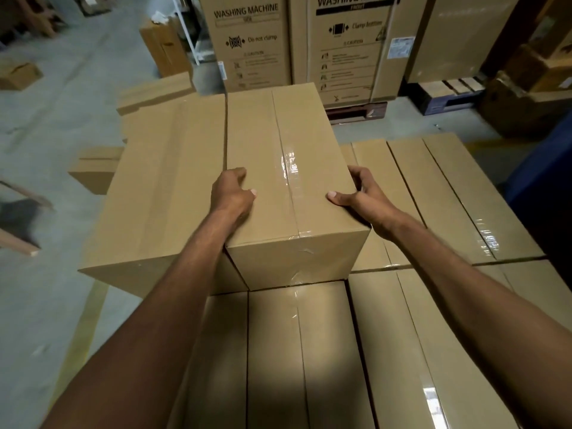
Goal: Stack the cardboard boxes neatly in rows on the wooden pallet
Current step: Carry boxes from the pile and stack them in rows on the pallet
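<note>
A taped cardboard box (284, 181) stands on the upper layer of the stack, right beside another box (161, 193) on its left. My left hand (232, 193) grips its left top edge, thumb on the lid. My right hand (359, 196) grips the right top edge, thumb on the lid and fingers down the side. Below lies a layer of several taped boxes in rows (297, 351); more of them lie to the right (448, 196). The pallet itself is hidden under the boxes.
Tall washing machine cartons (250, 41) stand behind the stack. Loose boxes (18, 75) lie on the grey floor at the left, with a wooden piece (18, 243) at the left edge. A blue object (544, 181) is at the right. A yellow floor line (80, 332) runs beside the stack.
</note>
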Demonstrator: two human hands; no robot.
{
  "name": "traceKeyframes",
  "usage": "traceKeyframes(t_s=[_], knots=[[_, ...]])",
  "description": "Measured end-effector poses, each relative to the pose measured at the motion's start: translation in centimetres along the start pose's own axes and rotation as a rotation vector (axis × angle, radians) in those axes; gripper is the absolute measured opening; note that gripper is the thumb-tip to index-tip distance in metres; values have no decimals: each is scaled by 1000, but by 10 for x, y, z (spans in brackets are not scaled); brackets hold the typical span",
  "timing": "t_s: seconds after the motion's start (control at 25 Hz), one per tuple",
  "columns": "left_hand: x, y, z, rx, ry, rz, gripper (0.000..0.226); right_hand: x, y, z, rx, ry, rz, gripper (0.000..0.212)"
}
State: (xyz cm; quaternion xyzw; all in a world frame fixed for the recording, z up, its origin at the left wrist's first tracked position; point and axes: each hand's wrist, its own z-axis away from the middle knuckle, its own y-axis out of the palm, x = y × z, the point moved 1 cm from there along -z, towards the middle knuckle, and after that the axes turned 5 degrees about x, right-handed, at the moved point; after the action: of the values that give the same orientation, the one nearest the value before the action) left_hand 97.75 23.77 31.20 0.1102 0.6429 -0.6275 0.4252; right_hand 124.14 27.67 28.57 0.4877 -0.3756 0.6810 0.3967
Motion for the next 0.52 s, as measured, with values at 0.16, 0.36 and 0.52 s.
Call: traceKeyframes(t_s=[0.16,0.36,0.52], knots=[[7,0,7,24,144,-322,49,-6,5,-5,8,-32,82,89],[43,-41,35,229,64,-320,99,-20,6,27,157,-35,181,128],[66,-59,51,490,181,-445,128,-32,6,31,149,-90,361,138]])
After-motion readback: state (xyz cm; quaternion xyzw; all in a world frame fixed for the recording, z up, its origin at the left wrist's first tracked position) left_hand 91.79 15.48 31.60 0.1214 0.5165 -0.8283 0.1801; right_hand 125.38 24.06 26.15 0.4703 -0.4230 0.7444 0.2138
